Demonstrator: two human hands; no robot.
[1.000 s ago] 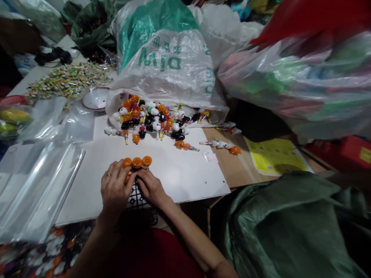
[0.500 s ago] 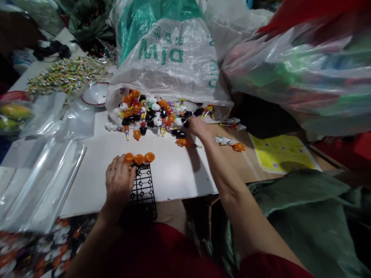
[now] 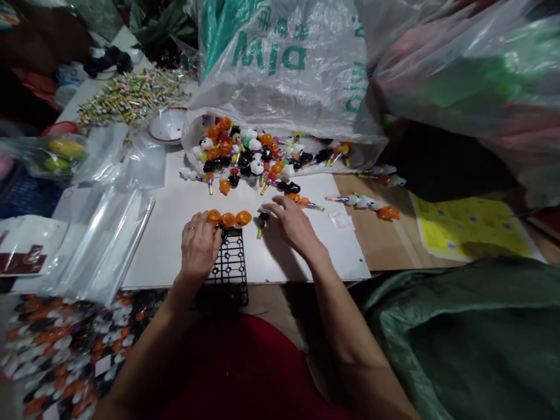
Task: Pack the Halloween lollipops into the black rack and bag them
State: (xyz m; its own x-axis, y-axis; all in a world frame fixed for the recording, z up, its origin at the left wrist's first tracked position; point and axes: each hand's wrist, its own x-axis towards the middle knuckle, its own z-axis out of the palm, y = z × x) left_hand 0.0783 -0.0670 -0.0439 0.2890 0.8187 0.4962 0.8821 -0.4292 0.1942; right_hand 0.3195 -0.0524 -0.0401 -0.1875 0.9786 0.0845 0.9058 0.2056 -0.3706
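Note:
My left hand (image 3: 199,248) rests on the left edge of a black plastic grid rack (image 3: 229,268) lying on a white board (image 3: 175,233). Three orange pumpkin-topped toys (image 3: 228,219) stand in the rack's far row. My right hand (image 3: 294,224) is just right of the rack, fingers pinching a black-topped toy (image 3: 261,219) with a striped stem. Beyond, a pile of orange, black and white toys (image 3: 249,154) spills from a large white and green plastic bag (image 3: 284,64).
Clear plastic sleeves (image 3: 105,233) lie left of the board. A white bowl (image 3: 168,124) and a heap of small striped pieces (image 3: 131,96) sit far left. Yellow printed sheet (image 3: 472,227) at right, green cloth (image 3: 472,338) in front of it. Packed toy bags (image 3: 56,350) lower left.
My right hand reached out to the toy pile, then came back beside the rack with a black-topped toy. My left hand stayed on the rack. The view shifted right.

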